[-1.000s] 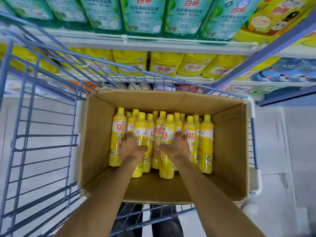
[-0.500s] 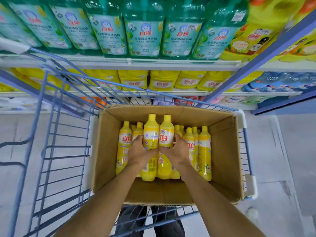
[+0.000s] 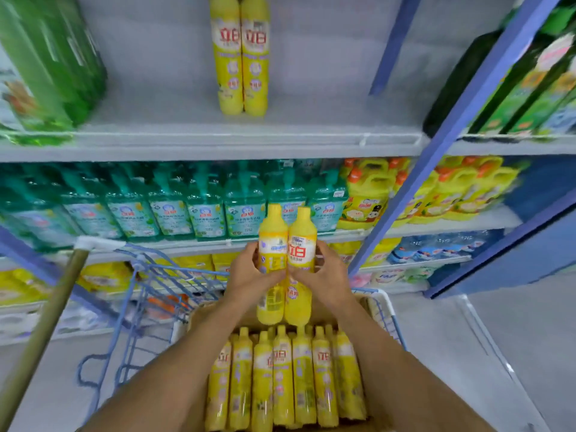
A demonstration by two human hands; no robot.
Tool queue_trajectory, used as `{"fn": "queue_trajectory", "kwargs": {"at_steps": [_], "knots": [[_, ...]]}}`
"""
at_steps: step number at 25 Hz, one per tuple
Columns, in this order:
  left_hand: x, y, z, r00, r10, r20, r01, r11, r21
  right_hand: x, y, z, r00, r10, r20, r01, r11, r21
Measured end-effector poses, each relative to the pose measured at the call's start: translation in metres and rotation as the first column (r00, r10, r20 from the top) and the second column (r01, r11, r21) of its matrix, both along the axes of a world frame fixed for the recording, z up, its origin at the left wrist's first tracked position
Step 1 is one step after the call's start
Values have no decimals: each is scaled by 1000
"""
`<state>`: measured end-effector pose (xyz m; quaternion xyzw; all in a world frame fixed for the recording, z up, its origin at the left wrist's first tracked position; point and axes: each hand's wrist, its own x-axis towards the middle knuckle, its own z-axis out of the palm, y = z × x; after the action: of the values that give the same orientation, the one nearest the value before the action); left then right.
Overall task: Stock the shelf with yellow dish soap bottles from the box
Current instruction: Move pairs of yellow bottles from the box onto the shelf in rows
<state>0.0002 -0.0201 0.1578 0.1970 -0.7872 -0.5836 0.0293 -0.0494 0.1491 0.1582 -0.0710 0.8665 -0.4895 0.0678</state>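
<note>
**A:** From the head view, what are we holding?

**B:** Two yellow dish soap bottles, upright and touching side by side. Our left hand (image 3: 249, 277) curls round the left bottle (image 3: 273, 244). Our right hand (image 3: 325, 275) curls round the right bottle (image 3: 301, 244). Each grips at mid-height, with the thumbs close together in front.

**A:** Where are they?

**B:** Caps up, raised above the far end of the box (image 3: 201, 316), in front of the middle shelves.

**A:** How many are in the box?

**B:** We count seven boxed bottles (image 3: 282, 378) across the near row, with more caps behind. Blur makes the total uncertain.

**A:** What stands on the upper shelf (image 3: 311, 126)?

**B:** Two shelved bottles (image 3: 229, 57) of the same kind stand together near its middle. Green packs (image 3: 46, 63) sit at the left, well apart from them.

**A:** And around the box?

**B:** One blue wire cart (image 3: 386, 307) carries it. A row of teal pump bottles (image 3: 174, 213) stands on the shelf beyond. One wooden pole (image 3: 46, 322) slants at the near left.
</note>
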Motion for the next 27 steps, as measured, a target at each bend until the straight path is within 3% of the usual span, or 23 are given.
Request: {"fn": "queue_trajectory", "kwargs": {"at_steps": [6,14,22,27], "knots": [[-90,-14,148,955,1,-296,-45,989,-140,-90,-15,135,964,-39,-264,-9,984,-176],[-153,-53,244,873,119,-473,-222,961,-167,-184,-69,232,914,102,-392,-211,946,-246],[-182,-131,267,830,164,-533,-307,932,-191,-224,-153,254,878,102,-468,-270,912,-308],[-196,-146,229,827,198,-527,-310,941,-133,-232,-174,226,888,103,-449,-254,922,-292]]}}
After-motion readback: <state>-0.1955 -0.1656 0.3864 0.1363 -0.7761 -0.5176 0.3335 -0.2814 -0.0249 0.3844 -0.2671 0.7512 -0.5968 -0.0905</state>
